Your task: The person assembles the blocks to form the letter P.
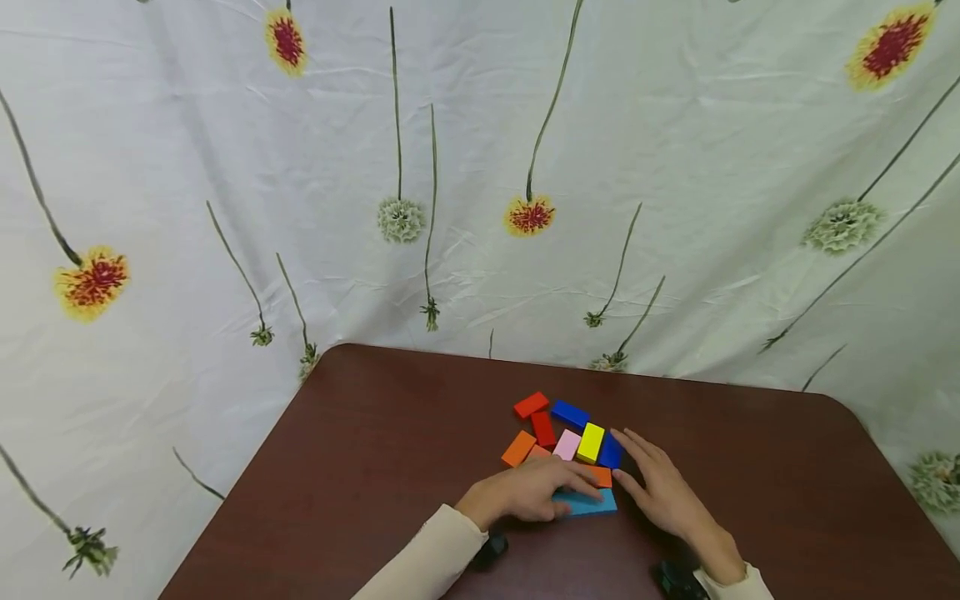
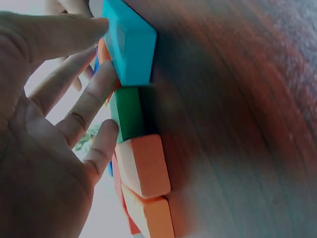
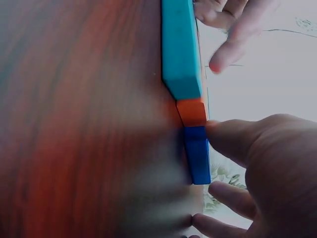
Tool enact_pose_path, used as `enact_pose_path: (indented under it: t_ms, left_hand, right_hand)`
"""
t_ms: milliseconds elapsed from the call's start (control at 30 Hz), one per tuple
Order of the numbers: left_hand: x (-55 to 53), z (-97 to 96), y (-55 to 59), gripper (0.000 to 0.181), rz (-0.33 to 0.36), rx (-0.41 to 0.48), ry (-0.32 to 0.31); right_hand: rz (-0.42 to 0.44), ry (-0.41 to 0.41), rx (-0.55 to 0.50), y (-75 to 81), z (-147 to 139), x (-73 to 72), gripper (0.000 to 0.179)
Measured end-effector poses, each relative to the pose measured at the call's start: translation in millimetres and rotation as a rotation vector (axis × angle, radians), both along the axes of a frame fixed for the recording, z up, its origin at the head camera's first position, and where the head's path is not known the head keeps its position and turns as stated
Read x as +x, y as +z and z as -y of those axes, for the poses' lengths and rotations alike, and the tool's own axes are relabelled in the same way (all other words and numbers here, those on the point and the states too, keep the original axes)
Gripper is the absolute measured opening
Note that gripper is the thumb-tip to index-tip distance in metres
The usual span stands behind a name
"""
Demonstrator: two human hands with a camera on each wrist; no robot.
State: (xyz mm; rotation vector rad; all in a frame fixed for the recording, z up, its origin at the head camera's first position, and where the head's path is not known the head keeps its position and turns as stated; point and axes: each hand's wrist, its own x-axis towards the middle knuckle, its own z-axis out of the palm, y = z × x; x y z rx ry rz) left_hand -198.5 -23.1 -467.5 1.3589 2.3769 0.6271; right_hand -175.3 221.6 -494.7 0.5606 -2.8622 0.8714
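Note:
My left hand (image 1: 531, 490) lies over the near side of a cluster of colored blocks, fingers extended across a long light-blue block (image 1: 596, 505). In the left wrist view its thumb is at the light-blue block (image 2: 141, 52), its other fingers near a green block (image 2: 130, 114). On the cluster's right side my right hand (image 1: 666, 492) is spread, its thumb by an orange block (image 1: 601, 476) and a dark-blue block (image 1: 611, 451). In the right wrist view the thumb appears to touch where orange and dark-blue (image 3: 198, 156) meet. A yellow block (image 1: 591, 442) and pink block (image 1: 567, 444) sit within the cluster.
Farther back lie two red blocks (image 1: 531, 405) and another dark-blue block (image 1: 571, 413). An orange block (image 1: 518, 448) marks the left side. Everything rests on a dark brown table (image 1: 360, 483), with a flower-patterned cloth (image 1: 465, 275) hanging behind its far edge.

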Motion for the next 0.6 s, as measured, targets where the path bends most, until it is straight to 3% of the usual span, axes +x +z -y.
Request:
enact_pose_path:
  t_ms: [233,400,600]
  left_hand:
    - [3.2,-5.4,0.6,0.05,-0.056,-0.045,-0.062]
    - [3.8,-9.7,3.6,0.056,0.017,-0.055,-0.098]
    - [5.3,-12.2,3.4,0.063,0.168,-0.106,-0.077]
  right_hand:
    - [0.021,0.006,0.054,2.5,-3,-2.4,0.057]
    - [0.01,0.004,0.078,3.9,-3,-4.2,0.056]
    - [0.007,-0.005,0.096,2.3,-3,-4.2,0.059]
